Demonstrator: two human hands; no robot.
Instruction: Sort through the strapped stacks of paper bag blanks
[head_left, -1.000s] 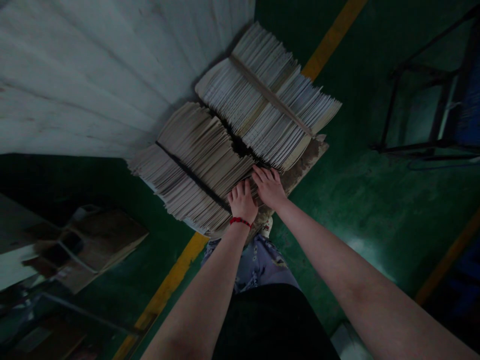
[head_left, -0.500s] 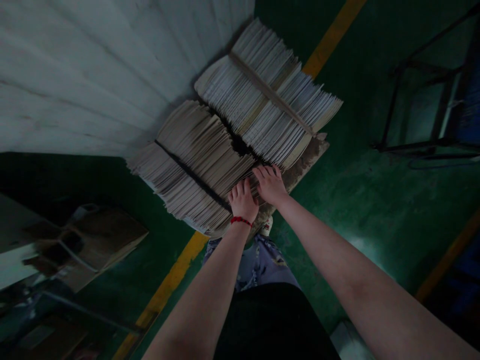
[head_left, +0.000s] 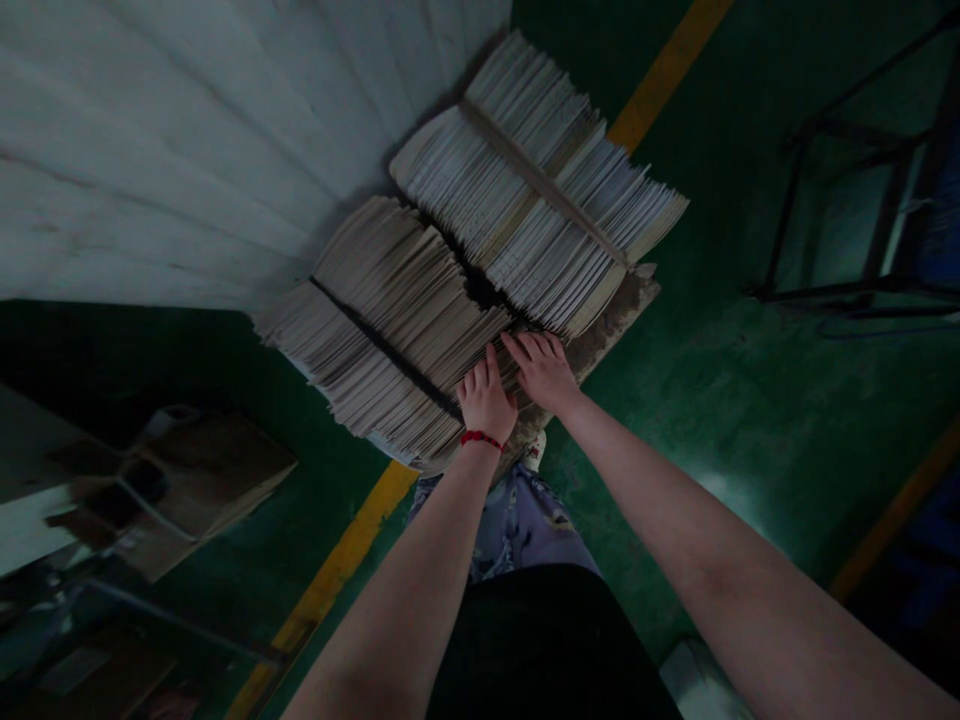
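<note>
Two rows of thin, closely packed sheets, perhaps cardboard, stand on edge on a worn brown board (head_left: 619, 300). A dark strap crosses the nearer brownish bundle (head_left: 397, 320). Around the farther, greyer bundle (head_left: 525, 190) runs a light brown band. My left hand (head_left: 487, 402), with a red bracelet on its wrist, rests on the nearer bundle's right end, fingers stretched out. Beside it, my right hand (head_left: 544, 372) lies on the last sheets of that same bundle, close to the gap between the rows. Its fingers are extended too, though their tips are partly hidden among the edges.
A whitish panelled surface (head_left: 187, 150) rises behind the bundles. On the left stands a cardboard box (head_left: 202, 490), and on the right a dark metal frame (head_left: 825, 295). Yellow lines (head_left: 352, 540) mark the green floor (head_left: 675, 400).
My right hand's fingers have shifted slightly toward the left fingers, narrowing the space between them. My left hand stays in nearly the same spot, and the bundles look unmoved.
</note>
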